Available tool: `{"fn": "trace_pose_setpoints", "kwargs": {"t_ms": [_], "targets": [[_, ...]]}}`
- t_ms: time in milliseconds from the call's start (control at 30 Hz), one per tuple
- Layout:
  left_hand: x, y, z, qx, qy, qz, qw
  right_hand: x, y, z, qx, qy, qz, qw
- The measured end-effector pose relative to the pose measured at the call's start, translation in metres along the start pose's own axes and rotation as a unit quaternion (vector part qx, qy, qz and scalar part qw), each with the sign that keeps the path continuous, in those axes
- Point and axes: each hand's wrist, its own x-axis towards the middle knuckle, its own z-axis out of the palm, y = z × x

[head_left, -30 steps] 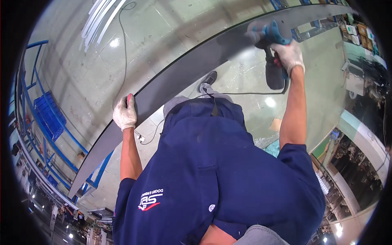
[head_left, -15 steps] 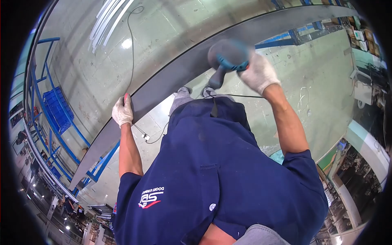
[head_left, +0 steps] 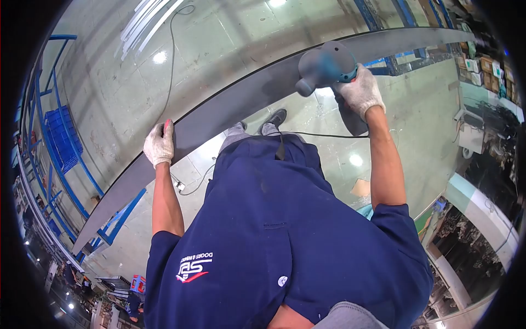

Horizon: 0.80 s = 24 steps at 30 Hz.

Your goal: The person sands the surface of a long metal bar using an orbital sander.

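Note:
A long dark grey panel runs in front of me from lower left to upper right, looking bowed in this lens. My left hand, in a white glove with a red mark at a fingertip, grips the panel across its width on the left. My right hand, also gloved, is closed around a teal and black orbital sander. The sander is tilted over the panel, its round dark pad facing up toward me. A dark dust bag hangs behind it, and a black cord trails off it toward my waist.
Blue metal stands hold the panel up at both ends. A blue crate sits on a blue rack at left. White strips and a thin cable lie on the floor. Shelves with boxes stand at right.
The sander in my right hand has moved right and turned, so its round pad now shows toward me. My left hand stays on the panel. The whole view has shifted slightly.

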Motion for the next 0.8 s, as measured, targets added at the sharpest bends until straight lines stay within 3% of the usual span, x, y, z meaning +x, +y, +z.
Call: {"fn": "trace_pose_setpoints", "kwargs": {"t_ms": [133,167,233,367,400,533,667,800], "targets": [[-0.001,-0.003,0.003,-0.015,0.006,0.008,1.0,-0.003,-0.007,-0.006,0.012,0.004,0.017,1.0],[-0.001,-0.003,0.002,-0.022,0.013,0.015,1.0,-0.001,-0.011,-0.018,0.03,-0.027,0.072,0.997],[-0.001,-0.001,0.0,-0.025,0.006,0.007,1.0,0.005,-0.021,-0.028,0.035,0.013,0.134,0.99],[-0.001,0.001,-0.003,-0.028,0.0,0.003,1.0,0.006,-0.029,-0.027,0.012,0.014,0.133,0.991],[-0.002,0.002,-0.004,-0.028,-0.001,0.001,1.0,0.003,-0.031,-0.027,0.014,-0.03,0.106,0.994],[-0.001,0.001,0.0,-0.028,0.015,0.01,0.999,-0.008,-0.022,-0.009,0.004,-0.042,0.051,0.998],[-0.002,-0.001,-0.003,-0.03,0.003,0.01,1.0,-0.005,-0.022,-0.018,0.043,-0.031,0.071,0.996],[-0.003,0.003,-0.004,-0.035,0.012,0.01,0.999,0.017,-0.015,-0.028,0.049,0.048,0.146,0.987]]}}
